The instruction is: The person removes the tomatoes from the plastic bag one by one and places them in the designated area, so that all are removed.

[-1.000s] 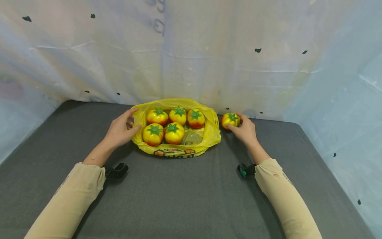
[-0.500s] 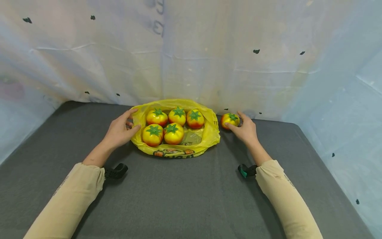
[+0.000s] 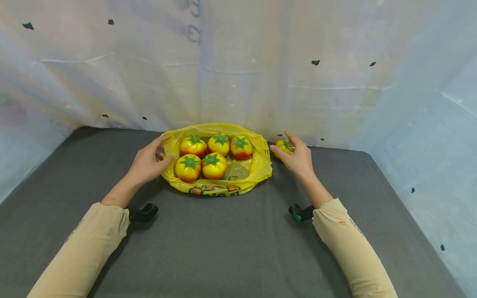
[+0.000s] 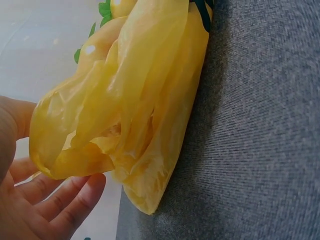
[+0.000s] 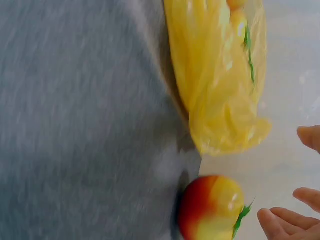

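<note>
A yellow plastic bag (image 3: 218, 190) lies with its mouth spread wide on the grey cloth. Inside sit several glossy yellow-red tomatoes (image 3: 214, 166) with green star-shaped tops. My left hand (image 3: 147, 164) is at the bag's left end; its thumb and forefinger, spread apart, touch the rim. In the left wrist view its fingers (image 4: 75, 207) lie loosely beside the bag's folds. One more tomato (image 3: 282, 150) rests on the cloth just right of the bag. Over it my right hand (image 3: 298, 157) hovers with thumb and fingers parted, partly hiding it. The right wrist view shows this tomato (image 5: 210, 207) apart from the fingertips (image 5: 270, 220).
The table (image 3: 223, 244) is covered in dark grey cloth. A pale plastic sheet (image 3: 238, 74) with dark marks rises right behind the bag, and a bluish sheet (image 3: 439, 145) stands on the right side. Black straps (image 3: 143, 213) are worn at both wrists.
My right hand, earlier around the lone tomato, has lifted off it and shifted left with its fingers spread. The tomato stays on the cloth. My left hand keeps its place at the bag.
</note>
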The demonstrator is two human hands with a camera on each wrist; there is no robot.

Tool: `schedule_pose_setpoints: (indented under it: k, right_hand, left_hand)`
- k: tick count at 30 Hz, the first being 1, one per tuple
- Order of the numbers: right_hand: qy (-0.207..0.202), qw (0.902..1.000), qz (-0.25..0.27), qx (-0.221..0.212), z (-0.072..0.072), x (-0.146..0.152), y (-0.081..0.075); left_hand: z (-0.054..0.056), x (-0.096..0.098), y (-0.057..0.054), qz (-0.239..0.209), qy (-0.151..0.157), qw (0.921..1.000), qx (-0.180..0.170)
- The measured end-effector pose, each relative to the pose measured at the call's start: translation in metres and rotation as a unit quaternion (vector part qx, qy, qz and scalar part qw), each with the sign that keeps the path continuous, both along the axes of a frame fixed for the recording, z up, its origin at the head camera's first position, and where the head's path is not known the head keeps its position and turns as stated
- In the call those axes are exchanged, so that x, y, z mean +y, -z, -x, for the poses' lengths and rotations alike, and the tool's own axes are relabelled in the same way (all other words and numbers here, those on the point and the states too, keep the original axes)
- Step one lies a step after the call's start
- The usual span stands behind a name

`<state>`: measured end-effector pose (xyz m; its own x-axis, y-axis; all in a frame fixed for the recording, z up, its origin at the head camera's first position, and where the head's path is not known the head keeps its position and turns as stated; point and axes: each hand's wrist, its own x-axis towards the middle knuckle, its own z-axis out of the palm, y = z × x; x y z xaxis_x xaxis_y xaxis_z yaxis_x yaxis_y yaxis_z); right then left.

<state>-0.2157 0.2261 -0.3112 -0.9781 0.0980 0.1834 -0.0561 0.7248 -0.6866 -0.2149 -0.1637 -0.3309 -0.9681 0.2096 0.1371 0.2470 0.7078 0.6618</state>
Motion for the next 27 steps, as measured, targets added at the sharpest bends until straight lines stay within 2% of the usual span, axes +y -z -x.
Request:
schedule_pose_setpoints:
  k: [7,14,21,27]
  right_hand:
    - [-0.023,0.9979,0.045,0.042,-0.001,-0.023,-0.003]
    - [-0.047,0.9918,0.082,0.087,0.002,-0.044,0.002]
    - [-0.077,0.9891,0.090,0.087,0.006,-0.064,0.009]
    - [-0.083,0.9909,0.073,0.076,0.009,-0.073,0.016]
  left_hand:
    - [0.000,-0.001,0.000,-0.003,-0.004,1.0000,-0.001]
    - [-0.001,0.001,0.001,-0.005,-0.001,1.0000,0.003]
    - [-0.001,0.001,0.001,-0.004,-0.001,1.0000,0.000]
    - [-0.002,0.001,0.000,-0.009,-0.005,0.9999,-0.002]
